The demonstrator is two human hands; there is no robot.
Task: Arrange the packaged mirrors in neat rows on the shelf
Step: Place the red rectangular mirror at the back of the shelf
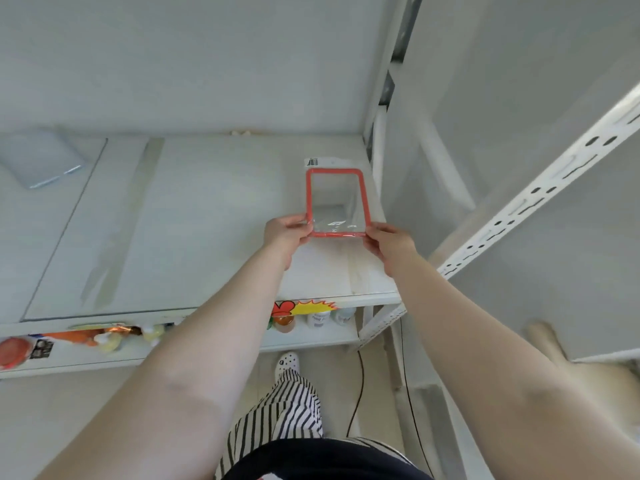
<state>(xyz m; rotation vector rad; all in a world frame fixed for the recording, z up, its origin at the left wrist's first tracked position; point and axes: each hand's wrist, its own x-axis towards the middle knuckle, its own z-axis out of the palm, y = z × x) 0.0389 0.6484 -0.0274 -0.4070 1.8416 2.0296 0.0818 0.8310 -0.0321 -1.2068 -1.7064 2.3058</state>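
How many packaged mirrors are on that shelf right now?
1. The orange-framed packaged mirror lies at the right end of the shelf, near the upright post, with the left hand and right hand gripping its near corners. No others show in view.

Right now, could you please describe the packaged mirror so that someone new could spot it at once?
Start at the white shelf and follow it to its right end, beside the upright post. There the left hand and right hand grip the near corners of the packaged mirror. Its orange-red rectangular frame under clear plastic is the only bright colour on that shelf.
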